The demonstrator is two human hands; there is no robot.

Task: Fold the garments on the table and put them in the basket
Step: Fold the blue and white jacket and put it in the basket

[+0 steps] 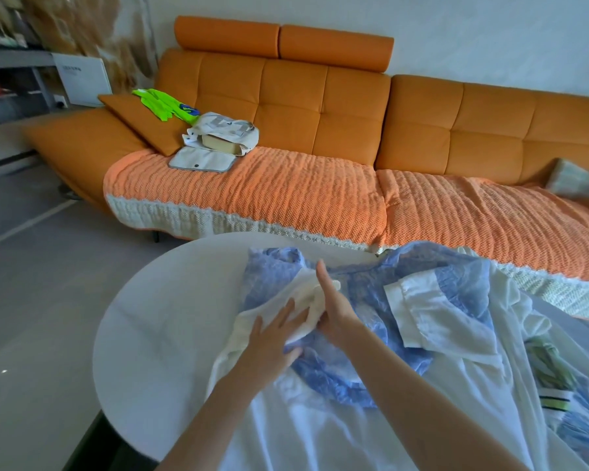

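A white garment [320,433] lies spread over the round white table [157,321], on top of a blue patterned garment [364,300]. One white sleeve [432,311] lies across the blue cloth at the right. My left hand [269,338] rests flat with straight fingers on the bunched white fabric near the collar. My right hand [334,300] stands on edge beside it, fingers straight, pressing against the same white fold. No basket is in view.
An orange sofa [320,107] with an orange knitted cover stands right behind the table. On it lie a cream bag [225,134], a white pouch [201,161] and a neon green item [160,103]. More striped and patterned garments [558,399] lie at the table's right.
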